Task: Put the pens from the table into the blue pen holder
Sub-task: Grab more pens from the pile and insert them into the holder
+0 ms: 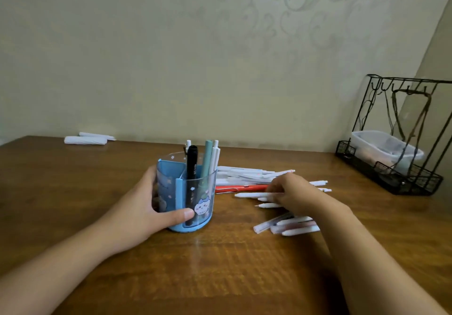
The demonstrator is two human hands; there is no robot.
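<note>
The blue pen holder (193, 192) stands upright on the wooden table (220, 265), with clear walls and a cat sticker. Several pens stick out of it, among them a black pen (191, 165) and a teal pen (206, 158). My left hand (149, 207) grips the holder from its left side, thumb across the front. A pile of white pens (244, 175) and a red pen (241, 188) lie to the right of the holder. My right hand (293, 192) rests on the pile, fingers curled over a white pen (254, 195). More white pens (288, 226) lie nearer me.
A black wire rack (401, 138) holding a clear plastic box (381, 148) stands at the table's right back. Two white rolled items (85, 140) lie at the far left by the wall.
</note>
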